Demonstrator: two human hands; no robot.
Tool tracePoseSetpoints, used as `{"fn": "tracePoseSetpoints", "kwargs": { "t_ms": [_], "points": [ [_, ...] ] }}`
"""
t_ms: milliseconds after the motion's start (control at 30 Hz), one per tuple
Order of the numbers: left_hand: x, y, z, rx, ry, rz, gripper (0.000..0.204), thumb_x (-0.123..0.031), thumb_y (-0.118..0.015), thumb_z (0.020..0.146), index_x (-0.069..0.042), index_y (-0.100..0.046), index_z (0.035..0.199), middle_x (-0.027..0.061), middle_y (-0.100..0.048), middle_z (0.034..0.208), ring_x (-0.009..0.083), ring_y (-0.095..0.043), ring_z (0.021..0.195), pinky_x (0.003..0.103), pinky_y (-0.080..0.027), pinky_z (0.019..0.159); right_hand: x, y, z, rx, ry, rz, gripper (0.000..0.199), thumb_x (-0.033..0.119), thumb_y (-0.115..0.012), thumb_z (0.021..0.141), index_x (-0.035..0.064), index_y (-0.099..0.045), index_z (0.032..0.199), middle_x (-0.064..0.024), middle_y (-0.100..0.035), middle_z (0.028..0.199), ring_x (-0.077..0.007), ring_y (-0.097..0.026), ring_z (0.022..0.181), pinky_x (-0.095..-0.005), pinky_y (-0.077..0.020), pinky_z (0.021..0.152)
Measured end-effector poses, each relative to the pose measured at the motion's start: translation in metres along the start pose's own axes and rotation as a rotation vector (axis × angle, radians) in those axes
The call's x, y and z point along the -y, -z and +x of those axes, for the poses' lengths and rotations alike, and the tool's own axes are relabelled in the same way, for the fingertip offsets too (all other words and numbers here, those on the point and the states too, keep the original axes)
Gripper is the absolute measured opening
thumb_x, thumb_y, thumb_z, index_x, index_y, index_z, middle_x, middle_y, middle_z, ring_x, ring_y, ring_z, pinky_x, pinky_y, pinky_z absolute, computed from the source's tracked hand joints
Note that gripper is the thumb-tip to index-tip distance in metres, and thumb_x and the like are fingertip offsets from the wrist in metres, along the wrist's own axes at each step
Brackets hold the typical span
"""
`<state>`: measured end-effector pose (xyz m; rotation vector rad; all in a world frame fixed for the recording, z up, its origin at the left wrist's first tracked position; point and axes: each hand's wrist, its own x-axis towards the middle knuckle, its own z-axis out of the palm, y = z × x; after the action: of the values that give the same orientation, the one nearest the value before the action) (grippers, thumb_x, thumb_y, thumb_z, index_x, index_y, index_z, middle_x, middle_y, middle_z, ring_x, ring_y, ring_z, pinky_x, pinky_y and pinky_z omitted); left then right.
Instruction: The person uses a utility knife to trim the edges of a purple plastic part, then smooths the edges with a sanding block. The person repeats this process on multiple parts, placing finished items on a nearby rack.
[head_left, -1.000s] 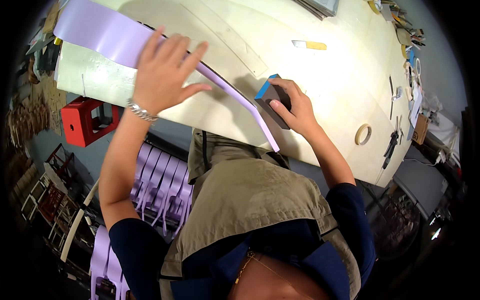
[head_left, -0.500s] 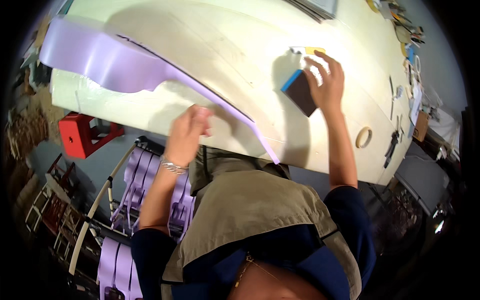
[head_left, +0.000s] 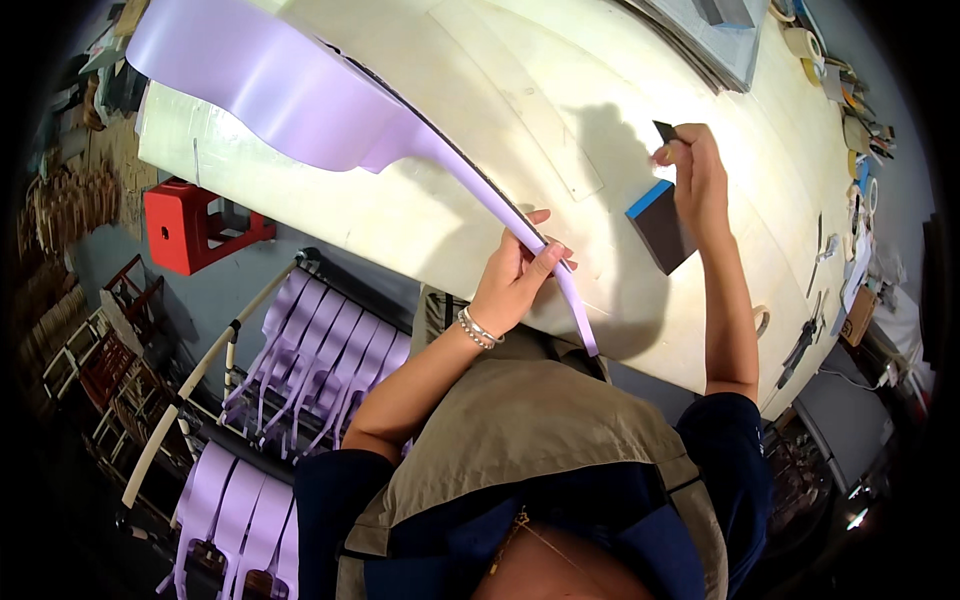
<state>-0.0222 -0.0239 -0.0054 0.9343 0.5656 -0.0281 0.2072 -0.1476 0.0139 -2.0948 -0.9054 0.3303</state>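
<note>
Lilac strip: long, curving above the pale surface, pinched in left hand fingers. Dark block, blue-edged: gripped by right hand fingers. Lilac strips on rack below.

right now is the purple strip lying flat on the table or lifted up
Lifted. The left hand pinches the purple strip near its narrow end, and it arches above the table, its tip hanging past the table edge.
</note>
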Motion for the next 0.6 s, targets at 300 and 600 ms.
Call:
{"fn": "tracePoseSetpoints", "kwargs": {
  "t_ms": [300, 600],
  "points": [
    [-0.007, 0.002, 0.006, -0.145, -0.164, 0.027, 0.072, -0.008, -0.057, 0.088, 0.001, -0.008, 0.14, 0.0126, -0.057, 0.099, 0.0192, -0.061, 0.089, 0.03, -0.051, 0.076, 0.059, -0.03, -0.029, 0.518, 0.063, 0.067, 0.029, -0.004, -0.058, 0.075, 0.0065, -0.061, 0.102, -0.0087, -0.059, 0.076, -0.0209, -0.06, 0.074, -0.0299, -0.0486, 0.064],
    [0.004, -0.019, 0.005, -0.25, -0.208, 0.116, 0.089, 0.01, -0.056, 0.078, -0.009, 0.004, 0.142, 0.0137, -0.049, 0.108, 0.013, -0.054, 0.086, 0.027, -0.05, 0.071, 0.046, -0.046, -0.019, 0.472, 0.678, -0.21, 0.023, 0.011, -0.061, 0.067, 0.0126, -0.062, 0.09, 0.0017, -0.055, 0.075, -0.0151, -0.054, 0.068, -0.0266, -0.0435, 0.059]
  ]
}}
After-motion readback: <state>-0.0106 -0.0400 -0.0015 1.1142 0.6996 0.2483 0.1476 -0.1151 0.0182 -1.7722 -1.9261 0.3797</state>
